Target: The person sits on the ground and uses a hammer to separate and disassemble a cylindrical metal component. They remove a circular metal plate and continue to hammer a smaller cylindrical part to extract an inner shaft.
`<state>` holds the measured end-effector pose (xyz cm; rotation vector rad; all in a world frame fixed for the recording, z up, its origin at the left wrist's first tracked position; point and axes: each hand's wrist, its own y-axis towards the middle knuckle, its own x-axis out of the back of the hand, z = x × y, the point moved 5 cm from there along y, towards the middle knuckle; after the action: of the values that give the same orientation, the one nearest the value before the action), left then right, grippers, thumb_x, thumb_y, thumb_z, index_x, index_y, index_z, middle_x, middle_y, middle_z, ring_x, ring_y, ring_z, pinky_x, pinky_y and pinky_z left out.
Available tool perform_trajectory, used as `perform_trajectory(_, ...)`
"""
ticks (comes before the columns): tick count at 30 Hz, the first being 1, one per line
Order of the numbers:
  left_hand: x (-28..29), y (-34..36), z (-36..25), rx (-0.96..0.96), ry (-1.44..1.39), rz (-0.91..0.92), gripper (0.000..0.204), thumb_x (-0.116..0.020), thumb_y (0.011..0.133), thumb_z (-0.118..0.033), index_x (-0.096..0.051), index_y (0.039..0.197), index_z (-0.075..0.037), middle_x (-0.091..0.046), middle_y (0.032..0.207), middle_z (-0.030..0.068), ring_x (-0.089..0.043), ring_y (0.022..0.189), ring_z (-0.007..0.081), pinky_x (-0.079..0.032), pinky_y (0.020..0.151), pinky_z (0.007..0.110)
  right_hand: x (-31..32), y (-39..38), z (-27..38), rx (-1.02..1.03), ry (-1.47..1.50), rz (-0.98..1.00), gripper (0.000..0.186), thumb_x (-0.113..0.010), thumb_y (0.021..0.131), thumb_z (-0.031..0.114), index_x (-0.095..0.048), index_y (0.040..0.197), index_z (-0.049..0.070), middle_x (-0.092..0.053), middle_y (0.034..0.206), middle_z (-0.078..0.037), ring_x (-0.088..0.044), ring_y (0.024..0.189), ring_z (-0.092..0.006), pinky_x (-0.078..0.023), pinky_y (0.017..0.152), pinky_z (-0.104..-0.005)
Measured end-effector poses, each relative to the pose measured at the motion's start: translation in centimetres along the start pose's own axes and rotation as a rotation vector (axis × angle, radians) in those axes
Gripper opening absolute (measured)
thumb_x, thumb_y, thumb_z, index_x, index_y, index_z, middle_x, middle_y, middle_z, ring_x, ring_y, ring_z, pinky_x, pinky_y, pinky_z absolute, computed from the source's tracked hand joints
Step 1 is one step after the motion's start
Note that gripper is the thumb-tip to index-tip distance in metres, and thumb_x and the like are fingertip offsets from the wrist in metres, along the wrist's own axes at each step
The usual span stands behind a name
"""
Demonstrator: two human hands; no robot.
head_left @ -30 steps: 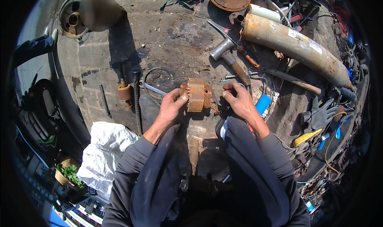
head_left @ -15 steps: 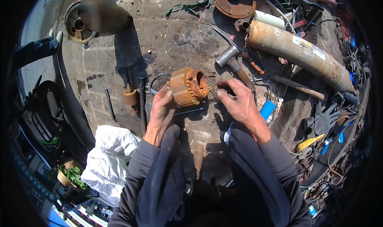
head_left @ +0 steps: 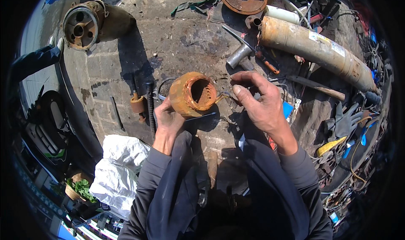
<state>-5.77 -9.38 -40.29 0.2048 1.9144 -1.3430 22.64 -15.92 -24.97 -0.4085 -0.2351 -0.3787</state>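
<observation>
A rusty orange-brown motor stator (head_left: 181, 94), with its round bore facing up and to the right, is held at its left side by my left hand (head_left: 168, 124). The fingers of that hand are partly hidden behind it. Several thin wires (head_left: 223, 96) come out of the stator's right end. Beside their loose ends is my right hand (head_left: 263, 107), its thumb and forefinger apart and nothing visible between them. Just past this hand lies a hammer (head_left: 239, 56), its handle partly covered by my fingers.
A long rusty cylinder (head_left: 312, 50) and a rusty flanged disc (head_left: 242, 0) lie far right. Upright at far left stands a drum-like housing (head_left: 80, 27). A small rotor with shaft (head_left: 137, 103), a ribbed bar (head_left: 150, 109) and a white sheet (head_left: 116, 172) lie left. Gray gloves (head_left: 344, 120) rest at right.
The stator has turned so that its bore now faces me more. My right hand has opened and drawn back from the wires. A blur over the housing at far left is gone.
</observation>
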Motion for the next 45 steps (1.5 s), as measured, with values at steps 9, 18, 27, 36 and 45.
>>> perform_trajectory(9,0.0,0.2,0.3,0.049,-0.011,0.039,0.055,-0.051,0.095,-0.019,-0.058,0.146,0.001,-0.062,0.148,0.0178,-0.059,0.137,0.0361,-0.042,0.123,0.053,-0.3,0.5,0.1,0.063,-0.08,0.077,0.029,-0.072,0.097,0.014,-0.071,0.122,-0.002,-0.076,0.111,-0.012,-0.071,0.102,-0.0192,-0.055,0.09,-0.0336)
perform_trajectory(18,-0.8,0.0,0.8,0.064,0.046,-0.012,0.058,-0.05,0.095,-0.027,-0.06,0.145,0.002,-0.065,0.145,0.0205,-0.063,0.132,0.0376,-0.046,0.119,0.053,-4.6,-0.7,-3.0,-0.216,-0.109,0.335,0.035,-0.068,0.095,0.023,-0.066,0.113,-0.008,-0.074,0.089,-0.025,-0.075,0.088,-0.0424,-0.058,0.079,-0.0478)
perform_trajectory(27,-2.2,0.3,0.3,0.116,-0.071,0.131,0.061,-0.042,0.099,-0.031,-0.056,0.144,0.007,-0.064,0.142,0.0257,-0.064,0.129,0.0402,-0.049,0.116,0.053,-5.8,-2.0,-2.2,-0.047,-0.165,0.334,0.027,-0.071,0.094,0.017,-0.06,0.105,-0.005,-0.071,0.081,-0.021,-0.073,0.079,-0.0435,-0.056,0.072,-0.0509)
perform_trajectory(36,-2.6,0.3,1.4,0.104,0.163,-0.164,0.063,-0.044,0.1,-0.043,-0.061,0.144,-0.001,-0.068,0.138,0.0202,-0.068,0.123,0.0373,-0.055,0.108,0.053,-6.0,-1.6,-2.1,-0.078,-0.125,0.302,0.028,-0.073,0.092,0.016,-0.062,0.107,-0.006,-0.072,0.083,-0.021,-0.074,0.08,-0.0414,-0.058,0.073,-0.0479)
perform_trajectory(45,-1.9,0.2,1.4,0.129,0.112,-0.172,0.064,-0.045,0.1,-0.043,-0.06,0.145,-0.001,-0.067,0.14,0.021,-0.067,0.125,0.0373,-0.054,0.109,0.054,-6.3,-1.6,-2.7,-0.137,-0.091,0.312,0.028,-0.073,0.091,0.017,-0.065,0.105,-0.006,-0.072,0.082,-0.023,-0.075,0.081,-0.0412,-0.058,0.074,-0.0472)
